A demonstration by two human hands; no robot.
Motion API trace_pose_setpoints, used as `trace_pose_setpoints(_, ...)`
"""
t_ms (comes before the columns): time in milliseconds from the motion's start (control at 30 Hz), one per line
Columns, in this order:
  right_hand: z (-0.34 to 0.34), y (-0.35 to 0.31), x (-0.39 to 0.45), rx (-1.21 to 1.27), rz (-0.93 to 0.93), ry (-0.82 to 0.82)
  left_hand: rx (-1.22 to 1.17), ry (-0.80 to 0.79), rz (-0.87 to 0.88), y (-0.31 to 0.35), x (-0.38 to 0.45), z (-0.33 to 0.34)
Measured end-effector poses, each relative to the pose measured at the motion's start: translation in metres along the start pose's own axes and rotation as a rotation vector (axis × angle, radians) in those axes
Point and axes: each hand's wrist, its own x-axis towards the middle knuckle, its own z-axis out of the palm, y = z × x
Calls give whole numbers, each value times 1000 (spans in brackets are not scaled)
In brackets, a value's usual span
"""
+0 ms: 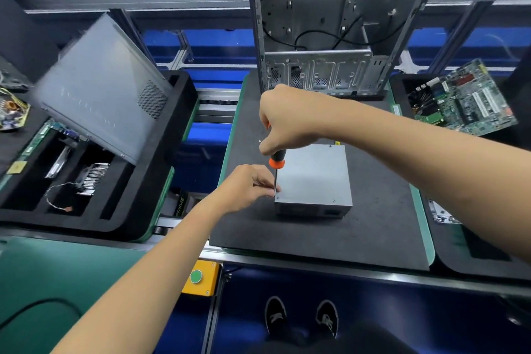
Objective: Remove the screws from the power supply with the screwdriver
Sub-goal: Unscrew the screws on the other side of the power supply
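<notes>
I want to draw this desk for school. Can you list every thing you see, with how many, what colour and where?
power supply: 1, grey, middle of the black mat
mat: 1, black, centre
screwdriver: 1, orange and black, upright at the power supply's near left corner
case: 1, grey, behind the mat
panel: 1, grey, leaning on the left tray
tray: 1, black, left, holding parts
motherboard: 1, green, right
button box: 1, yellow with green button, front edge
shoes: 2, black, bottom
left hand: 1, pinching the screwdriver shaft
right hand: 1, gripping the handle
</notes>
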Motion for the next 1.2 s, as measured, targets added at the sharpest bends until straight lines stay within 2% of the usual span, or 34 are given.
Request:
trace_pose_setpoints(433,-3,-1,-6,-15,6,-34,51,-24,24,6,2,5)
trace_pose_setpoints(667,1,-10,-9,-60,55,-50,11,51,20,4,-4,12)
trace_pose_setpoints(833,1,-3,-10,-3,205,-3,35,71,11,3,-7,8)
trace_pose_setpoints(1033,1,5,-8,141,350,-50,89,13,32,5,-5,7)
trace_pose_setpoints(1133,-1,7,-10,127,338,-62,113,17,38,5,-2,9)
trace_pose_setpoints(1200,-3,5,-11,68,255,-109,112,19,28,5,-1,9)
